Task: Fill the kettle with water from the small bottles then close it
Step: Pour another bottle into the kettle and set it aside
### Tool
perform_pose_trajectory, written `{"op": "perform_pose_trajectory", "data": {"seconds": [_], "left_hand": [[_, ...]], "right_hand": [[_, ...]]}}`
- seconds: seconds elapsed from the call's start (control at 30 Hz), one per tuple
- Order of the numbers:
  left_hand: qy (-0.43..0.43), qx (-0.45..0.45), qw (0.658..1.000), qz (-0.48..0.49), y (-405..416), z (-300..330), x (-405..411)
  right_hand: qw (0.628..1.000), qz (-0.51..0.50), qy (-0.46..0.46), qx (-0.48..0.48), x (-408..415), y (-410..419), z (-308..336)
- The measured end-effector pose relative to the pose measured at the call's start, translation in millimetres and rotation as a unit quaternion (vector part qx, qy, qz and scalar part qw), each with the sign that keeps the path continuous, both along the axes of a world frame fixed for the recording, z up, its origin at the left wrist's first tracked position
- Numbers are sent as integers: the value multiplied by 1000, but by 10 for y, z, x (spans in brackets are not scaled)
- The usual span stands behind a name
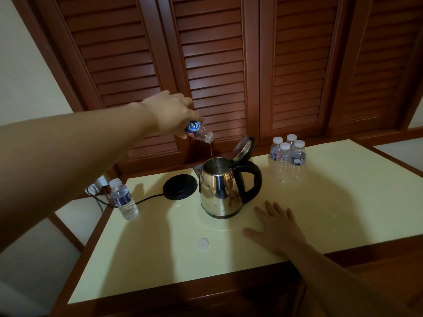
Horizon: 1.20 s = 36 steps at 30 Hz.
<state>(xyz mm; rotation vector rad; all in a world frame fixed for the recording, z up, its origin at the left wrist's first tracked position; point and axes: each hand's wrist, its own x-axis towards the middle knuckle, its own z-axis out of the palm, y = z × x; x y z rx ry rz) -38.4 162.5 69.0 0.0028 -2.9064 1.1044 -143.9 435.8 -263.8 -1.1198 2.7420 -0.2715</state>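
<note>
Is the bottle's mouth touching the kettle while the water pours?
Apart. The head view shows the tilted bottle, held in the left hand, well above the kettle, with a thin trickle of water falling through the open gap between them.

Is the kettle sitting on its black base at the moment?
No, the kettle stands on the table beside its base.

Left arm's stretched way out, left hand [170,113] raised high with fingers curled in a grip, wrist tipped downward. Right hand [278,227] lies flat, palm down, fingers spread, forearm coming in low.
</note>
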Motion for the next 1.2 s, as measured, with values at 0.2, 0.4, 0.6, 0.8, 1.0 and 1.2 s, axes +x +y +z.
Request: {"op": "perform_pose_trajectory", "data": {"seconds": [0.2, 0.4, 0.6, 0.8, 1.0, 1.2], "left_hand": [[69, 203, 973, 89, -150, -537, 108], [177, 475, 854, 115, -281, -1256, 373], [231, 577, 773, 127, -431, -1966, 962], [237, 662, 703, 105, -295, -2470, 1483], [263, 644, 712, 96, -306, -2789, 1723], [260, 634, 720, 108, -360, -2906, 1839]], "right_hand": [[1000, -2, -7, 3, 1, -10, 13], [1000, -3, -4, 8, 33, -9, 43], [1000, -2, 5, 16, 55, -28, 66], [997, 26, 70, -19, 196, -102, 104], [983, 164, 36, -79, 756, -606, 307], [979, 196, -47, -17, 957, -911, 382]]}}
